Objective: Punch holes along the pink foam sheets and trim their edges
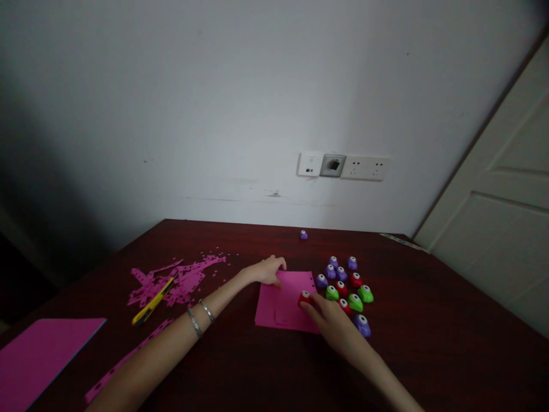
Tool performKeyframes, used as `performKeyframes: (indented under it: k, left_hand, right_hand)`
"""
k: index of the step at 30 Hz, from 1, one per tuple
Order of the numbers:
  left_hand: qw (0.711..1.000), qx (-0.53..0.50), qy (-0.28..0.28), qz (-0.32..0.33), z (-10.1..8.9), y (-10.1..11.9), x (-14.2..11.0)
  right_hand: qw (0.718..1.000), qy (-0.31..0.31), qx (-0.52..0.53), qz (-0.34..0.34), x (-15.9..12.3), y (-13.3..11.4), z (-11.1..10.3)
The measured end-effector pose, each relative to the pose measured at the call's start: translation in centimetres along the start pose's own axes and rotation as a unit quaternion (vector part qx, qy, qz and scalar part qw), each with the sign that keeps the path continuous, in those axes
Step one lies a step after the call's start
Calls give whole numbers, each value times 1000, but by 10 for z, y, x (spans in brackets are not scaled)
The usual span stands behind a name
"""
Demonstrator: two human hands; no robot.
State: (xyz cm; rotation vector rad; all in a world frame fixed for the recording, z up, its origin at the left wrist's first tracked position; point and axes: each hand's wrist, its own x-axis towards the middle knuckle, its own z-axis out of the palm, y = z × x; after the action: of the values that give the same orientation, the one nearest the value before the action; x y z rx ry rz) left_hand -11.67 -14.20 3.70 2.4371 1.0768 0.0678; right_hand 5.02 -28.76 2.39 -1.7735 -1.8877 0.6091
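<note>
Could shift the overlapping flat pink paper sheets if pressed too lightly with the left hand; could also bump the cluster of red, green and purple plastic punch-like pieces just to the right if swung outward with the right hand. Gripping a small red plastic punch-like piece with a white top in the right hand, over the sheets' right part. Loosely curled at the far left edge with the left, cannot tell whether pinching paper. Spread between both hands on the dark red worktop

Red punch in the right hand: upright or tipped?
Upright or nearly: the red punch shows its white top facing up; the right hand grips its side.
</note>
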Motion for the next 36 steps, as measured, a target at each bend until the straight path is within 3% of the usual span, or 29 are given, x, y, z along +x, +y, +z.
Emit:
performKeyframes:
  k: [8,13,18,22,28,36]
  left_hand:
    - [997,-45,52,35,-2,0,4]
    - [996,-84,31,29,-6,-2,2]
    - [988,-133,56,50,-18,-14,-6]
    - [965,-249,72,28,-27,-26,-17]
    - [919,-369,133,-35,-25,-36,-34]
    - [876,-425,218,-64,5,-33,-42]
  right_hand:
    - [1000,3,-1,3,-1,-1,1]
    - [1000,4,4,3,-3,-3,0]
    - [997,36,61,-33,-2,-4,-1]
    - [992,86,77,-49,1,-3,-8]
    - [976,69,205,-17,5,-2,-19]
    - [990,88,107,8,4,2,-10]
